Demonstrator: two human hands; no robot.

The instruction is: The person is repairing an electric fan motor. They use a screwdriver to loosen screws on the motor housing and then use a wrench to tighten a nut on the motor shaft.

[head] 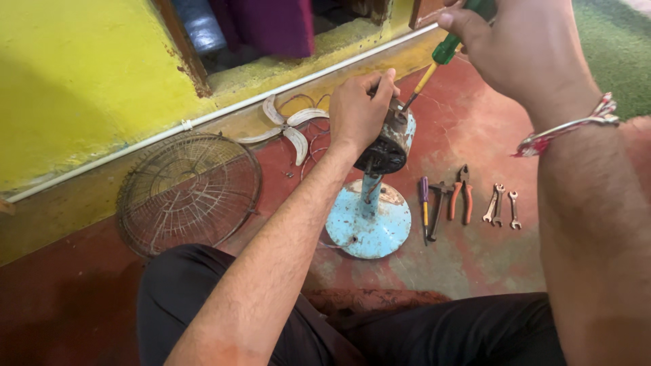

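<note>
left hand (356,108) clamped on rusty pale-blue fan motor housing (392,139), atop its round stand on the red floor | right hand (522,47) closed round green-handled screwdriver (434,64) | motor likely heavy, rigid (hold the casing, not wires)

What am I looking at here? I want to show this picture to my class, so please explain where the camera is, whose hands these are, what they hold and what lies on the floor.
There is one picture, taken by a camera worn on a person's head, looking down at their own two bare hands. The person sits on a red floor. The left hand grips the motor of a small table fan that stands on a round blue base. The right hand holds a green-handled screwdriver with its tip at the motor. Beside the base lie another screwdriver, orange-handled pliers and small spanners. To the left lie the wire fan guard and the white fan blades, near a yellow wall.
</note>
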